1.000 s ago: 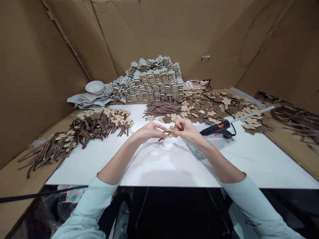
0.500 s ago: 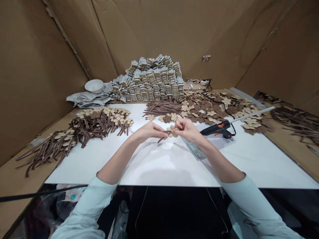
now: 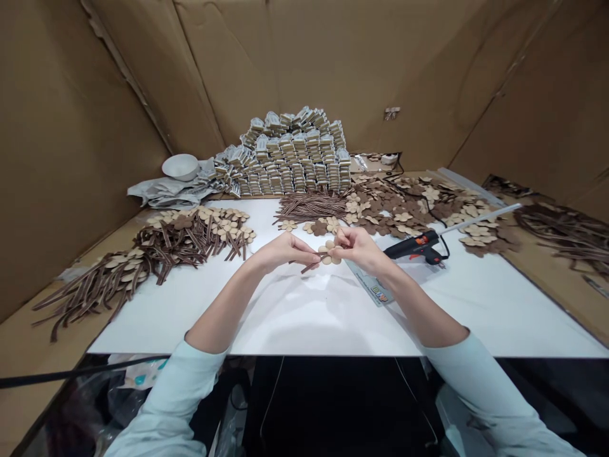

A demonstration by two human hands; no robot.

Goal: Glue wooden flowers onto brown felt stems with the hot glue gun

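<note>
Over the middle of the white board, my left hand (image 3: pixel 290 249) pinches a thin brown strip (image 3: pixel 310 266) whose ends stick out below the fingertips. The strip lies against a beige flower cutout (image 3: pixel 327 252). Closed on the right edge of that flower is my right hand (image 3: pixel 354 246); its fingers hide part of the petals. The two hands are close together, with the flower between them. To the right of my right hand, a black glue gun (image 3: pixel 413 245) with a long clear glue stick (image 3: pixel 480 218) rests on the board, by a card marked DIY (image 3: pixel 373 285).
Stacked small pieces (image 3: pixel 299 158) rise at the back. Brown strips (image 3: pixel 311 207) and loose flowers (image 3: pixel 394 203) lie before them. Flowers with strips (image 3: pixel 176 244) are heaped at left, near a white bowl (image 3: pixel 181 167). Cardboard walls (image 3: pixel 309 57) enclose the white board (image 3: pixel 304 324).
The strip's loose ends below my left fingers have shifted and now spread more to the left. Both hands keep nearly the same place, still gripping; the view has moved slightly.
</note>
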